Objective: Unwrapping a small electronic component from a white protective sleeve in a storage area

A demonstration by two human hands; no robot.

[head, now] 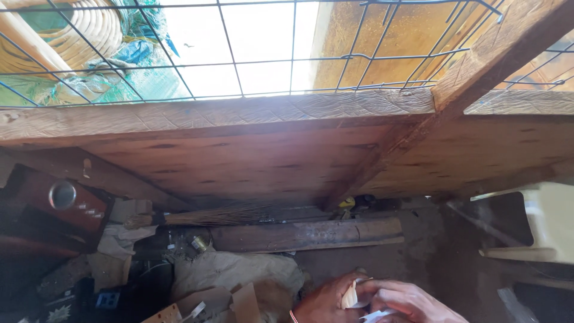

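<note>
Both my hands show at the bottom edge, pressed together. My left hand [326, 302] is curled around a small pale, folded scrap of paper or cloth [350, 296]. My right hand [406, 299] lies over it from the right, fingers bent, pinching the same scrap and another white bit [376, 315] below. A thin red and white band sits at my left wrist. The hands hover above a dirt floor in front of a wooden plank wall [269, 161].
A wire mesh window [239, 54] tops the wall. A bamboo log [311, 233] and a twig broom [203, 217] lie at the wall's foot. Crumpled sacks, cardboard and a dark red box [54, 203] clutter the left. A pale plastic chair [547, 221] stands on the right.
</note>
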